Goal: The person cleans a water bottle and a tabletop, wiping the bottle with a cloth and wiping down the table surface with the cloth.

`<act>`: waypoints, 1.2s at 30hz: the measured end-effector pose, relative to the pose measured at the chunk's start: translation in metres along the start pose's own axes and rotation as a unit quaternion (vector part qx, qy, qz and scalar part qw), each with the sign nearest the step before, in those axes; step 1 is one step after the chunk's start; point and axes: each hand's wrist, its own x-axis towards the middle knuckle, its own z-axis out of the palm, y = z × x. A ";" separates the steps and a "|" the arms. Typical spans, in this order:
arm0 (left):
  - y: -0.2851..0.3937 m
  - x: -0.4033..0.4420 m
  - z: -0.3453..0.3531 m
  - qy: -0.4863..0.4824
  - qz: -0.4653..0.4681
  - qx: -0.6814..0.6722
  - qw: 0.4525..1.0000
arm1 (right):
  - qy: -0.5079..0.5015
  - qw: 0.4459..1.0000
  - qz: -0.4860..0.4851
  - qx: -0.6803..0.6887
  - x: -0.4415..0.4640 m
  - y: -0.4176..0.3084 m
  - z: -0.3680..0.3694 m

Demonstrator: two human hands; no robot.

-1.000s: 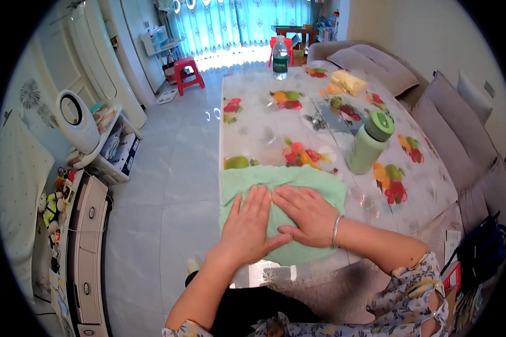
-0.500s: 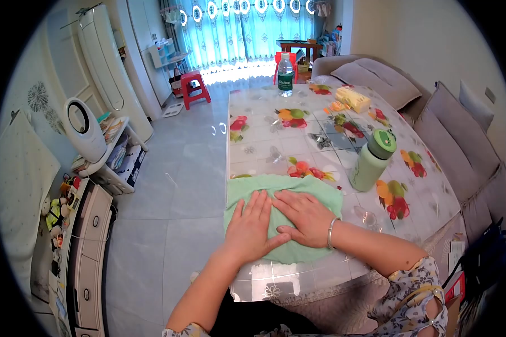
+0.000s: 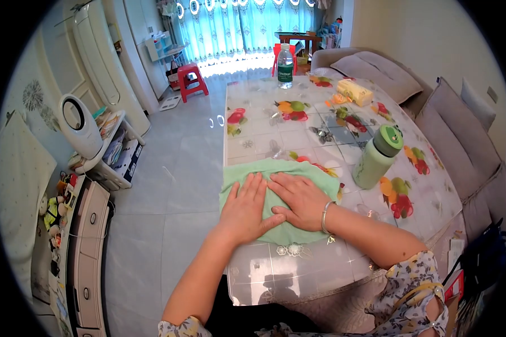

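Note:
A light green cloth [image 3: 247,171] lies spread flat on the table near its left edge. My left hand [image 3: 244,210] rests on it with the palm down and the fingers stretched out. Beside it, my right hand [image 3: 302,201] presses flat on the same cloth, fingers extended, a bracelet on the wrist. The two hands nearly touch at the middle of the cloth. To the right of the cloth stands a green drink bottle [image 3: 374,160] with a darker lid, upright and apart from my hands.
The table [image 3: 253,281] has a glossy cover printed with fruit. A plastic water bottle [image 3: 285,70] stands at its far end, with a yellow tissue pack [image 3: 354,92] to the right. A sofa [image 3: 455,135] runs along the right; a red stool [image 3: 192,81] stands on the floor beyond.
Both hands have slid the cloth slightly forward, away from me, uncovering more of the near table surface. The camera view has shifted a little.

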 end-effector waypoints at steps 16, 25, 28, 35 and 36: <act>-0.034 0.039 0.005 0.008 -0.007 -0.004 1.000 | 0.027 0.999 0.016 0.008 0.036 0.029 0.014; -0.055 0.067 0.002 0.010 -0.009 -0.009 1.000 | -0.008 0.999 0.032 -0.008 0.066 0.050 0.015; -0.063 0.077 0.001 0.005 -0.007 -0.001 1.000 | -0.002 0.999 0.033 -0.011 0.076 0.059 0.019; -0.087 0.107 0.004 0.010 -0.021 -0.002 1.000 | 0.016 0.999 0.047 -0.018 0.105 0.081 0.026; -0.090 0.111 0.004 0.010 -0.022 -0.002 1.000 | 0.025 0.998 0.046 -0.018 0.110 0.084 0.027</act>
